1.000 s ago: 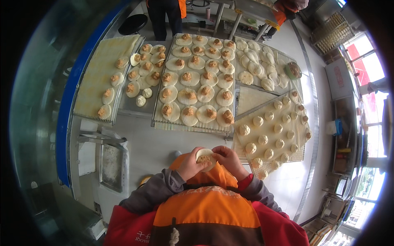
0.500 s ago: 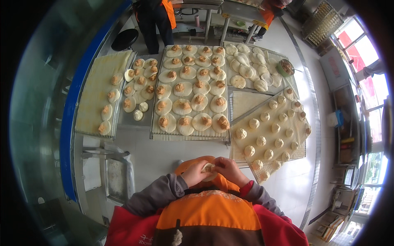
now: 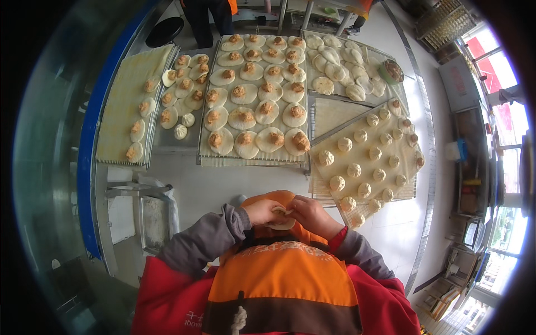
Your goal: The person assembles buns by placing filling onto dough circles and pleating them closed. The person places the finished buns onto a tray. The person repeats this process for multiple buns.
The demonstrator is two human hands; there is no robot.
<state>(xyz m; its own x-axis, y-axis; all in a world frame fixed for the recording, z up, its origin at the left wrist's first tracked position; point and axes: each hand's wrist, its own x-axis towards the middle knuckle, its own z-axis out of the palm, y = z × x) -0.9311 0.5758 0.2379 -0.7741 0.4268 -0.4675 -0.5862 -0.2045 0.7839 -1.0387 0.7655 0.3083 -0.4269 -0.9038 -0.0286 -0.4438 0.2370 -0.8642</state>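
Close in front of my orange apron, both hands are closed on one filled dough wrapper (image 3: 283,224). My left hand (image 3: 261,212) cups it from the left side. My right hand (image 3: 314,216) pinches the dough's upper edge with thumb and fingers. A pale flap of dough hangs below the fingers; the filling inside is mostly hidden. Beyond my hands, flat dough rounds topped with orange-brown filling (image 3: 245,116) lie in rows on a wire rack (image 3: 251,162). To the right, pleated buns (image 3: 354,170) sit spaced out on a cloth-covered tray (image 3: 335,158).
Plain dough rounds (image 3: 335,71) overlap at the back right beside a green bowl of filling (image 3: 391,71). At the left are a cloth-lined rack (image 3: 123,106) and two pleated buns (image 3: 181,132) near more filled rounds. Two other people stand at the far side.
The view has shifted, so the racks and trays appear higher in the picture. My hands still grip the same dough wrapper, and my fingers have shifted slightly along its edge.
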